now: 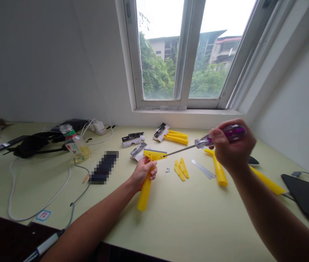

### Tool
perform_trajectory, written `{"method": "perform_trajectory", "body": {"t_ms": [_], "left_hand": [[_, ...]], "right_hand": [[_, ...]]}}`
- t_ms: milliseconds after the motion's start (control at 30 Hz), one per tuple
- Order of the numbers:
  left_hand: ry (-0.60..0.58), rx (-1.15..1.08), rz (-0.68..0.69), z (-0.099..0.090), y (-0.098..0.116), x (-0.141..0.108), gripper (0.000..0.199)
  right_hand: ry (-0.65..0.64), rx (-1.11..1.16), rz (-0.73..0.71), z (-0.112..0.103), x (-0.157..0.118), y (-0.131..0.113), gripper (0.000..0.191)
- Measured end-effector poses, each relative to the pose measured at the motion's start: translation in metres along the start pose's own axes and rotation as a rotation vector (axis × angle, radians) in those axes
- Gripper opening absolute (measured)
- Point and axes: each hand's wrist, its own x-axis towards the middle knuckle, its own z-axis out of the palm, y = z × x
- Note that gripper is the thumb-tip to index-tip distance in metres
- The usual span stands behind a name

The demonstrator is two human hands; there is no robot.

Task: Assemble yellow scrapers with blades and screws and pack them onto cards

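Observation:
My left hand is closed around the handle of a yellow scraper, holding it tilted above the table. A grey blade strip runs along the scraper's head. My right hand grips a screwdriver with a clear purple handle. Its tip meets a screw at the right end of the scraper's head. Below the shaft lie several small screws or nuts, two yellow plates with holes, and thin metal blades. A yellow handle part lies just beyond my right hand.
Yellow scrapers with cardboard sleeves and black-and-white packages lie toward the window. On the left are a bottle, a blurred dark rectangle, cables and black straps. Far right lies a black flat pad beside another yellow handle.

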Motion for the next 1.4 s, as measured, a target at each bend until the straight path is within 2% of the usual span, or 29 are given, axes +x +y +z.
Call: {"method": "perform_trajectory", "body": {"t_ms": [333, 467, 533, 667, 733, 767, 833, 900, 1033, 1100, 1167, 1233, 1333, 1400], "left_hand": [[-0.019, -0.008, -0.009, -0.001, 0.001, -0.001, 0.033], [-0.016, -0.001, -0.019, -0.001, 0.002, -0.001, 0.034], [-0.012, 0.002, -0.02, 0.0, 0.003, -0.001, 0.034], [0.007, 0.02, 0.001, 0.001, 0.002, -0.002, 0.033], [0.032, 0.032, 0.015, 0.002, 0.003, -0.002, 0.032], [0.047, 0.037, 0.022, 0.002, 0.003, -0.002, 0.032], [0.078, 0.047, 0.031, 0.003, 0.004, -0.001, 0.033], [0.117, 0.058, 0.041, 0.003, 0.006, 0.0, 0.033], [0.206, 0.056, 0.067, 0.002, 0.01, 0.002, 0.034], [0.228, 0.06, 0.095, 0.001, 0.011, 0.003, 0.033], [0.239, 0.086, 0.13, 0.001, 0.012, 0.003, 0.032], [0.246, 0.118, 0.154, 0.001, 0.011, 0.003, 0.032], [0.254, 0.14, 0.167, 0.001, 0.01, 0.004, 0.032], [0.264, 0.139, 0.172, 0.001, 0.009, 0.004, 0.031]], "right_hand": [[-0.013, 0.011, 0.015, 0.002, -0.004, 0.004, 0.014], [-0.032, -0.013, -0.044, 0.003, -0.005, 0.0, 0.016], [-0.049, -0.044, -0.067, 0.002, -0.005, -0.002, 0.016], [-0.042, -0.199, -0.023, 0.003, -0.004, -0.005, 0.021], [-0.055, -0.194, -0.033, 0.004, -0.005, -0.005, 0.023], [-0.089, -0.145, -0.049, 0.005, -0.006, -0.006, 0.024], [-0.179, -0.027, -0.097, 0.006, -0.007, -0.009, 0.038], [-0.293, -0.016, -0.191, 0.004, -0.007, -0.016, 0.05], [-0.59, -0.181, -0.366, -0.007, -0.002, -0.032, 0.036], [-0.63, -0.265, -0.377, -0.013, 0.001, -0.036, 0.03], [-0.565, -0.385, -0.339, -0.016, 0.002, -0.037, 0.022], [-0.542, -0.454, -0.288, -0.017, 0.002, -0.036, 0.026], [-0.697, -0.316, -0.277, -0.017, 0.004, -0.033, 0.037], [-0.789, -0.207, -0.298, -0.019, 0.008, -0.032, 0.032]]}}
